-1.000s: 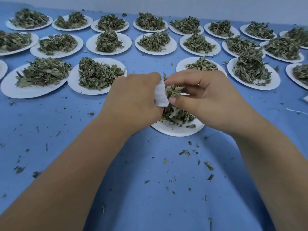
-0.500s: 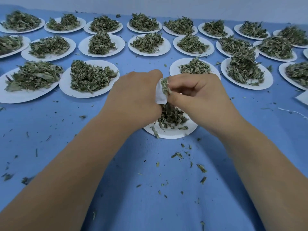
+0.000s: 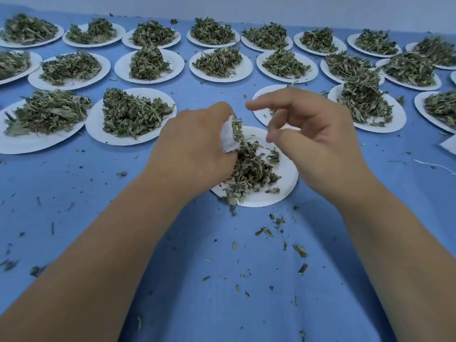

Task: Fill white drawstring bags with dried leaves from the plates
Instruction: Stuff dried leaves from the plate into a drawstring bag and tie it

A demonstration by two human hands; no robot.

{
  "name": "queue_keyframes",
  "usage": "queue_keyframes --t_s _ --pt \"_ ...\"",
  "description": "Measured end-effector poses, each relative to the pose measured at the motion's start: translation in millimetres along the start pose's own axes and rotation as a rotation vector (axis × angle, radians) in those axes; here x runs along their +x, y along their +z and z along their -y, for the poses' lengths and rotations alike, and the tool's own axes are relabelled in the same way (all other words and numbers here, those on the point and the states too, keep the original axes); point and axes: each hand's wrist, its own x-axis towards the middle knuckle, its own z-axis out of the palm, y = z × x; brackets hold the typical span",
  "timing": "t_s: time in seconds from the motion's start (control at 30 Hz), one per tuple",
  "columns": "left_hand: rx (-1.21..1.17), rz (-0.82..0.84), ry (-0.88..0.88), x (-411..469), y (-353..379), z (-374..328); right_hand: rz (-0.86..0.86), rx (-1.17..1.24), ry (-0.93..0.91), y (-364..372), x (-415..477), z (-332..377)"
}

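Just above the middle of the frame, the left hand [image 3: 195,144] has its grip clamped on a small white bag [image 3: 228,137]. Only a corner of the cloth shows past the fingers, and bits of leaf stick out at its open edge. The bag hangs over the near plate [image 3: 274,197], which sits at the centre of the blue worktop [image 3: 222,304]. It touches the top of the pile of dried leaves [image 3: 251,170] on that plate.

The right hand [image 3: 318,139] hovers just to the right of the bag, above the same plate. Its grip is apart and holds nothing: the forefinger points left and the other fingers are loosely bent. It is a little blurred.

More plates [image 3: 134,117] heaped with leaves stand in rows across the upper part of the frame. Leaf crumbs [image 3: 264,232] lie scattered over the lower worktop. A loose white string [image 3: 434,166] lies at the right edge.
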Motion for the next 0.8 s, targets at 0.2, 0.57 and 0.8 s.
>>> queue_keyframes --t_s 0.2,0.57,0.8 --pt "-0.073 -0.034 0.013 -2 -4 -2 0.038 -0.138 -0.085 17 -4 -6" --pt "-0.157 0.035 0.077 -6 -4 -6 0.033 0.079 0.118 14 4 1" --pt "-0.167 0.026 0.062 -5 -6 4 0.027 -0.154 0.066 10 0 1"
